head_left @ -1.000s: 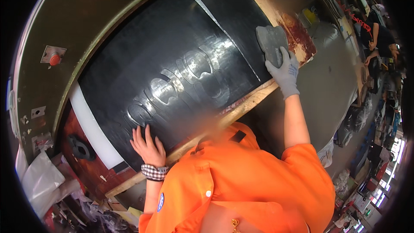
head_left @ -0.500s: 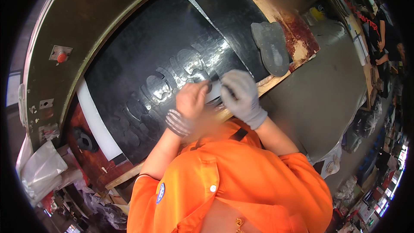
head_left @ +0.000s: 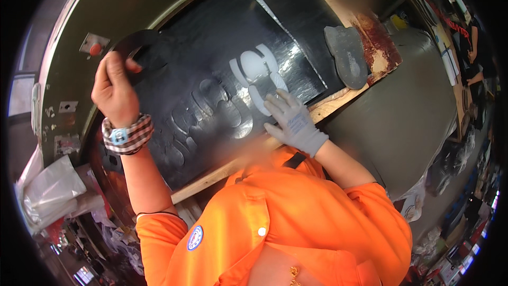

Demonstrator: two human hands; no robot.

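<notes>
My left hand [head_left: 115, 91], bare with a checked cuff at the wrist, is raised at the left over the dark sheet. Its fingers close on a black curved sheet piece [head_left: 138, 41]; whether that is loose or the sheet's lifted edge I cannot tell. My right hand [head_left: 292, 121], in a grey glove, lies with fingers apart on the black sheet [head_left: 185, 37]. Its fingertips touch the lower end of several white sole-like shapes [head_left: 253, 65]; whether these are openings or pieces is unclear. Left of them, more curved outlines [head_left: 209, 98] show in the black sheet.
A grey shoe sole [head_left: 346, 55] lies on the right end of the black sheet. A wooden edge [head_left: 338, 101] runs along the near side. Green machine framing with a red button [head_left: 95, 48] borders the far left. Plastic bags [head_left: 53, 193] hang at the lower left.
My left hand has moved from beside the right one far to the left, with the black piece. My right hand has opened flat on the sheet. White shapes now show there.
</notes>
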